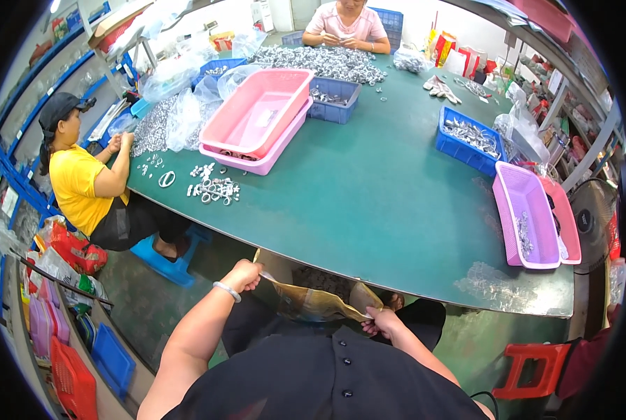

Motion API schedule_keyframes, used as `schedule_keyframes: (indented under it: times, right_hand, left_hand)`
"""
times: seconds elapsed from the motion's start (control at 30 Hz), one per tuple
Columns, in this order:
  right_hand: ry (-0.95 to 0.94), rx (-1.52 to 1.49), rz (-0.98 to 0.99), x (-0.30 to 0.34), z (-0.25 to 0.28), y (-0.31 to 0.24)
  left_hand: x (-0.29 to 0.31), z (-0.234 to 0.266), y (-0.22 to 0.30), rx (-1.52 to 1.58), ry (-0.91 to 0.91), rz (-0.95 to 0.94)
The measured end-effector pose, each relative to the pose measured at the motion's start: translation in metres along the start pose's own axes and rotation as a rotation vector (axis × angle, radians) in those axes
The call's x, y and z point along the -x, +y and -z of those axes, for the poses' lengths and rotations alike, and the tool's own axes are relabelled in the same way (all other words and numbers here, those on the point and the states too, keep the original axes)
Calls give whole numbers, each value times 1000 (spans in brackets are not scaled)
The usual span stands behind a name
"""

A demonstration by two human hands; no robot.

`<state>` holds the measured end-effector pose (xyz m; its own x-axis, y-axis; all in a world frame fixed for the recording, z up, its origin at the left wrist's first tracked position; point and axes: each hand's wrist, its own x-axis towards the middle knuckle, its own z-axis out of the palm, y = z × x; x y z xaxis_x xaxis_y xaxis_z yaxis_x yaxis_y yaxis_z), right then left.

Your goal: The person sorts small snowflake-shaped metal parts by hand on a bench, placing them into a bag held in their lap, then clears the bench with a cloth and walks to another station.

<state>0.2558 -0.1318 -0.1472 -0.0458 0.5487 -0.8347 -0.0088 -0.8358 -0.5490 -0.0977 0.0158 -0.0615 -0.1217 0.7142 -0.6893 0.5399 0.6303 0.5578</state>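
Two stacked pink baskets (234, 141) stand beyond the left hand (245, 275).

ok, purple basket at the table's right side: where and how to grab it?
Probably by the purple basket's left long rim, coming from the left. That rim faces the green table, while the pink basket crowds the right. Steady the near end too: small metal pieces inside could slide if it tips.
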Motion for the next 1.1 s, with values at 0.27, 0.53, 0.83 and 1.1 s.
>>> schedule_keyframes:
  times: [0.27, 0.53, 0.83, 1.1]
  right_hand:
    - [93, -22, 30, -4, -19, -11]
    - [20, 714, 35, 23, -10, -42]
    - [-48, 480, 960, 137, -18, -143]
    - [162, 972, 1209, 154, -19, -172]
  left_hand:
    - [-10, 17, -34, 45, -72, -94]
    - [1, 7, -27, 56, -53, -181]
    - [38, 4, -27, -265, 132, -547]
    - [77, 30, 1, -83, 640, -1190]
